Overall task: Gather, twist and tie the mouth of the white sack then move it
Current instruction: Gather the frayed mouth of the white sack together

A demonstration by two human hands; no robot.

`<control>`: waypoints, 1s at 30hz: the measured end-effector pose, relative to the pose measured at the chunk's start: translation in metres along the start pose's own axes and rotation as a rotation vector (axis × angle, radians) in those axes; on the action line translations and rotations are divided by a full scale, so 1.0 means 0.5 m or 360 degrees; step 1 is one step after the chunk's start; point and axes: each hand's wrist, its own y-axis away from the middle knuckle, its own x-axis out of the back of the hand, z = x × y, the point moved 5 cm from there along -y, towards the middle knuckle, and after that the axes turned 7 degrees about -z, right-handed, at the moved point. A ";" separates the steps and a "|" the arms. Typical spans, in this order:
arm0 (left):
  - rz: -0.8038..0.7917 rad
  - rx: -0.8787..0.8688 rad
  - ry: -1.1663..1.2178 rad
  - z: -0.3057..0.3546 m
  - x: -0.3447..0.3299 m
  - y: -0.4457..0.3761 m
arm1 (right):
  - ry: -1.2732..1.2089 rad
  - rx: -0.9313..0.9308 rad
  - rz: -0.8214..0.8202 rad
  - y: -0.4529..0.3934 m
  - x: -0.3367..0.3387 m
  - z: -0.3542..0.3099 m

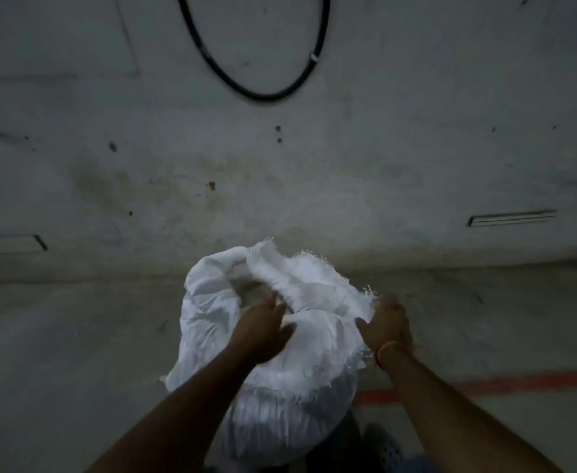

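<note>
A person stands over a white sack (pixel 273 339) on a concrete floor (pixel 75 336) close to a stained wall (pixel 280 165), both hands at its frayed mouth (pixel 300 281). The left hand (pixel 263 331) lies on the cloth near the middle of the opening, fingers loosely spread rather than closed on a fold; the right hand (pixel 387 324) has its grip closed on the right edge of the fabric. The mouth looks only partly gathered, with a loop of cloth open on the far left side. To do this step well, the slack edge at left probably needs drawing in toward the bunched centre first, so that all the rim sits in one fist before any twisting (a stray flap would likely loosen the knot). The sack is woven, bright white, creased, its cut edge fringed with loose threads; the lower body bulges, apparently full. A red line (pixel 485 385) crosses the floor at right.
</note>
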 end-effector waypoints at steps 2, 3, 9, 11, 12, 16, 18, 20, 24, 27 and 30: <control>-0.0122 -0.0078 0.0074 0.028 -0.041 -0.014 | -0.0124 -0.0201 -0.0059 -0.011 -0.005 0.022; -0.0171 -0.0110 0.0071 0.039 -0.065 -0.017 | -0.0167 -0.0257 -0.0121 -0.015 -0.011 0.029; -0.0253 -0.0143 -0.0104 0.091 -0.128 -0.056 | -0.0368 -0.0006 -0.0013 -0.062 0.000 0.003; -0.0202 -0.0135 -0.0082 0.110 -0.132 -0.065 | -0.0406 0.0141 0.0119 -0.061 0.013 -0.023; -0.0174 -0.0133 -0.0047 0.119 -0.132 -0.067 | -0.0422 0.0225 0.0175 -0.058 0.019 -0.036; 0.0148 -0.0072 0.0190 0.130 -0.101 -0.069 | -0.0684 0.0447 0.0324 -0.033 0.055 -0.058; 0.0333 -0.0024 0.0379 0.125 -0.060 -0.074 | -0.0873 0.0407 0.0312 -0.028 0.080 -0.062; 0.0394 -0.0058 0.0615 0.127 -0.008 -0.080 | -0.1121 0.0372 0.0181 -0.026 0.101 -0.074; 0.0477 -0.0333 0.0612 0.138 0.100 -0.086 | -0.1417 0.0509 -0.0035 -0.003 0.138 -0.117; 0.0467 -0.0480 0.0495 0.145 0.160 -0.091 | -0.1392 0.0666 -0.0041 0.014 0.167 -0.153; 0.0601 -0.0605 0.0320 0.150 0.216 -0.087 | -0.1327 0.0805 -0.0056 0.034 0.193 -0.184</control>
